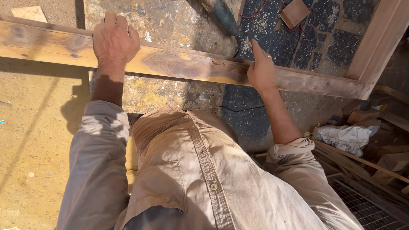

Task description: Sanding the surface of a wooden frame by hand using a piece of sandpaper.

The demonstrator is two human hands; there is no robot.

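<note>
Plank of the wooden frame: left hand grips its top edge, fingers curled over; right hand rests against it, fingers pressed together.

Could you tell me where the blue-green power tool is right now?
In the head view, the power tool lies on the ground at top centre, beyond the wooden beam, just above the right hand.

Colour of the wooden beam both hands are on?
Wooden beam: light tan with dark brown knot patches, clearest in the head view.
</note>
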